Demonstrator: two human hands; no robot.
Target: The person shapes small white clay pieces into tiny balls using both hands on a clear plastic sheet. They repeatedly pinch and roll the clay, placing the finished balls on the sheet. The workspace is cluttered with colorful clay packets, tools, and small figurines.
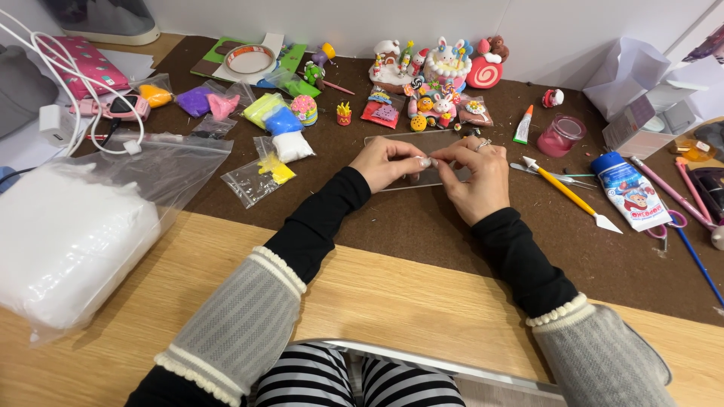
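Observation:
My left hand and my right hand meet fingertip to fingertip over a clear plastic sheet lying on the brown mat. The fingers of both hands pinch a tiny piece between them; it is too small to make out. My right hand wears a ring. Small clay figures and bagged pieces stand just beyond the sheet.
Bags of coloured clay lie at left. A big bag of white clay sits at the wooden table's left. A yellow-handled sculpting tool, a blue-capped tube, a pink jar and pens lie at right.

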